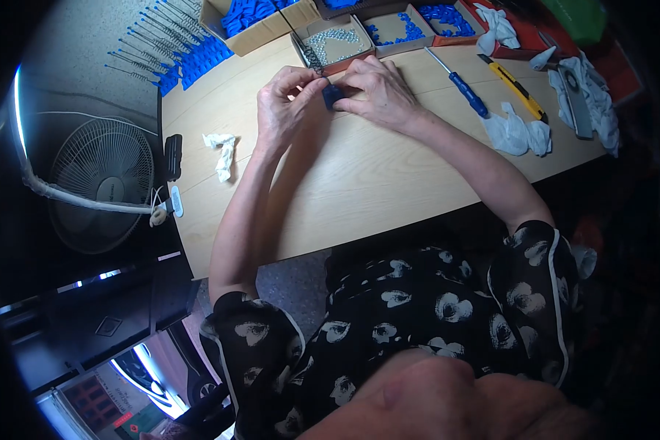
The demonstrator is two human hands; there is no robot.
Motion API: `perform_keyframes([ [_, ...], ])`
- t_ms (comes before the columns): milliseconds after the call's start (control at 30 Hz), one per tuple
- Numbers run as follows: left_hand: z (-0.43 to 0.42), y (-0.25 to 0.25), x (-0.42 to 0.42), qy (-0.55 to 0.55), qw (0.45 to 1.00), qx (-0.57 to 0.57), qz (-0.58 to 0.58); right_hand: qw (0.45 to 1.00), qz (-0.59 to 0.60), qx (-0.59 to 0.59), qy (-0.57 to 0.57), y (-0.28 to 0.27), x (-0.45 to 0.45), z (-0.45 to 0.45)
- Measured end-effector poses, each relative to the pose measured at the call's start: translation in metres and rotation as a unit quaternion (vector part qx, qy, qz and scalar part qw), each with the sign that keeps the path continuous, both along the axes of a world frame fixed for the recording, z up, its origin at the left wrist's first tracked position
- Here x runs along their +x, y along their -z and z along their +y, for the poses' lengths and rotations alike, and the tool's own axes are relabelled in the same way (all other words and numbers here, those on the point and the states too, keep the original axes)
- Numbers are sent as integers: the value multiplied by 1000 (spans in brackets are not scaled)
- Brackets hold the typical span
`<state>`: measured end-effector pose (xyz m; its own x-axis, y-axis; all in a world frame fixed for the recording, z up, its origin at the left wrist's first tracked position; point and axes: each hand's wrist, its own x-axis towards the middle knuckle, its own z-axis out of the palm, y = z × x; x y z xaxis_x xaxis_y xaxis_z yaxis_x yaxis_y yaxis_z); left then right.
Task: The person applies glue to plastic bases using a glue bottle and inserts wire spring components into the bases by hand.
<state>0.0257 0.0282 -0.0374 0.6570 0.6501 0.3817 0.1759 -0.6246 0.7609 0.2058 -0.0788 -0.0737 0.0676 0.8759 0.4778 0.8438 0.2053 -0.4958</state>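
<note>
My left hand is closed in a pinch at the lower end of a dark coiled spring, which rises away from me with a thin dark rod above it. At its foot is a small dark-blue plastic piece. My right hand grips this piece from the right, thumb at its near edge. Both hands are close together over the far middle of the table. The fingers partly hide where spring and blue piece meet.
Beyond my hands stand an open box of small clear parts and boxes of blue parts. Similar blue pieces with springs lie far left. A screwdriver, yellow cutter and crumpled tissue lie right; another tissue left.
</note>
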Motion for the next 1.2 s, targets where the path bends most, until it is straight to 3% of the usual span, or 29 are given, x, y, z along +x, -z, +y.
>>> perform_keyframes([
  [267,-3,-6,-2,-12,998,-54,-32,1000,-8,-15,4,-5,-2,-4],
  [367,-8,-15,-1,-22,999,29,-6,1000,-28,2,12,-3,-3,-4],
  [400,-10,-15,0,-23,1000,14,-6,999,-32,30,6,2,0,-3],
  [467,-10,-17,-3,-24,1000,-16,-4,999,-12,-26,14,-4,1,-9],
  [533,-9,-11,-5,-11,997,-64,-36,999,-6,35,26,-5,8,-21],
  [633,-8,-8,-9,-3,991,-121,-61,1000,23,-3,9,-27,34,-58],
  [700,-8,-6,-10,5,986,-143,-80,994,22,23,106,-36,61,-86],
  [767,-8,-9,-12,-1,985,-156,-72,959,120,72,247,-28,103,-99],
  [800,-8,-10,-14,-5,985,-162,-66,947,116,118,276,-15,138,-102],
  [833,-8,-10,-15,-4,984,-164,-70,925,115,62,357,-25,152,-106],
  [933,-9,-11,-15,-3,982,-175,-73,917,44,70,391,-8,188,-99],
  [967,-10,-12,-16,-8,981,-183,-71,921,71,68,376,-1,197,-93],
  [1200,-5,-19,-26,-24,990,-132,-38,913,-134,100,372,4,195,-81],
])
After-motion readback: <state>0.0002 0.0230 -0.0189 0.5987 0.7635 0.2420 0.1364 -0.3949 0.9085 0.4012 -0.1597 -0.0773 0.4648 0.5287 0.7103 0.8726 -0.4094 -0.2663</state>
